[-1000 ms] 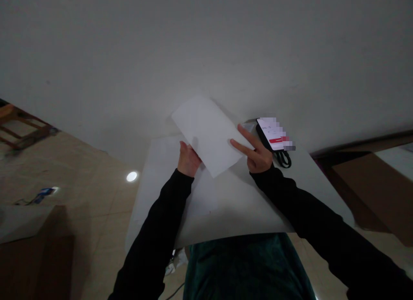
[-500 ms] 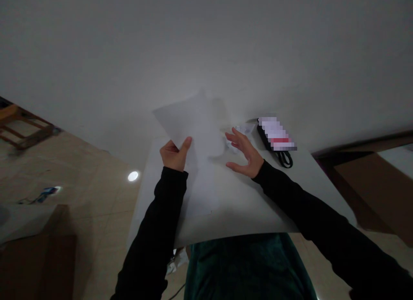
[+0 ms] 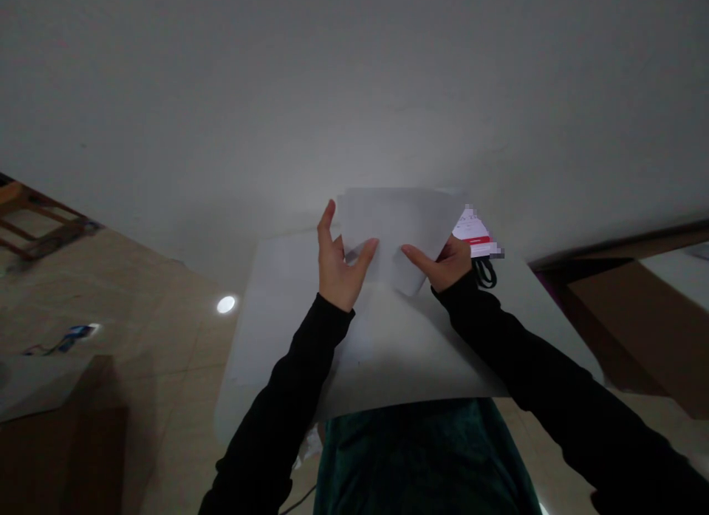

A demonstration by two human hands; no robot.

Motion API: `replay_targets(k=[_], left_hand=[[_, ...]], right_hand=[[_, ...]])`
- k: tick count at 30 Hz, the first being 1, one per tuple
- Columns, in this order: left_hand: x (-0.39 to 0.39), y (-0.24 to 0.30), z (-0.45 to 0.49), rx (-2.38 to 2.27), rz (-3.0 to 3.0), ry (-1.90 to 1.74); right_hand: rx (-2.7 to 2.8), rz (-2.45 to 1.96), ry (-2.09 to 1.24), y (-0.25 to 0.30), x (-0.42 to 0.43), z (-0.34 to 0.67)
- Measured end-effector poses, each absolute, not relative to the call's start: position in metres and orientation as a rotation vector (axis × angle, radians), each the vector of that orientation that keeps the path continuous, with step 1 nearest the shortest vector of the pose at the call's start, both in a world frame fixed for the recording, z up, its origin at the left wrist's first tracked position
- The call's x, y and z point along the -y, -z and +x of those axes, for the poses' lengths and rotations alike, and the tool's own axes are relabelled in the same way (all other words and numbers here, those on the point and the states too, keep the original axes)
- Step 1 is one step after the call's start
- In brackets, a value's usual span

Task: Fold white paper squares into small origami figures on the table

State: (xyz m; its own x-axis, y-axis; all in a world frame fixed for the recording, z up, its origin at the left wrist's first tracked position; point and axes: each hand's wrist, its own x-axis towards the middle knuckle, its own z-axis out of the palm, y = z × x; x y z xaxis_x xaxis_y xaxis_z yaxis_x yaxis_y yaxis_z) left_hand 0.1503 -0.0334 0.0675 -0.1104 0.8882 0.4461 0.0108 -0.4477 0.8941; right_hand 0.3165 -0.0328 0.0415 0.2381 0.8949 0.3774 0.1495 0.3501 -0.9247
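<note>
A white sheet of paper is held up above the small white table, between both hands. My left hand grips its left lower edge with thumb and fingers. My right hand pinches its right lower part, where the sheet bends under. Both arms are in black sleeves. Behind the paper a phone with a lit screen lies at the table's far right, partly hidden by the sheet.
A black cord lies beside the phone. A white wall stands right behind the table. Tiled floor lies to the left, with a round light spot and a wooden frame further off.
The sheet swung from my left hand alone to in front of me, level and facing me. My right hand, open half a second ago, has closed on its right side.
</note>
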Motion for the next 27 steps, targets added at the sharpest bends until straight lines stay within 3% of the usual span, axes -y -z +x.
replay_targets(k=[7,15,27], left_hand=[[0.036,-0.052,0.154,-1.115,1.597,-1.645],[0.033,-0.049,0.145,-1.033,1.643,-1.594],[0.041,-0.05,0.156,-1.144,1.636,-1.652]], right_hand=[[1.303,-1.139,-0.566,-0.033,0.032,0.311],[1.373,-0.989,-0.708,-0.041,0.03,0.321],[1.315,-1.204,-0.551,-0.045,0.037,0.312]])
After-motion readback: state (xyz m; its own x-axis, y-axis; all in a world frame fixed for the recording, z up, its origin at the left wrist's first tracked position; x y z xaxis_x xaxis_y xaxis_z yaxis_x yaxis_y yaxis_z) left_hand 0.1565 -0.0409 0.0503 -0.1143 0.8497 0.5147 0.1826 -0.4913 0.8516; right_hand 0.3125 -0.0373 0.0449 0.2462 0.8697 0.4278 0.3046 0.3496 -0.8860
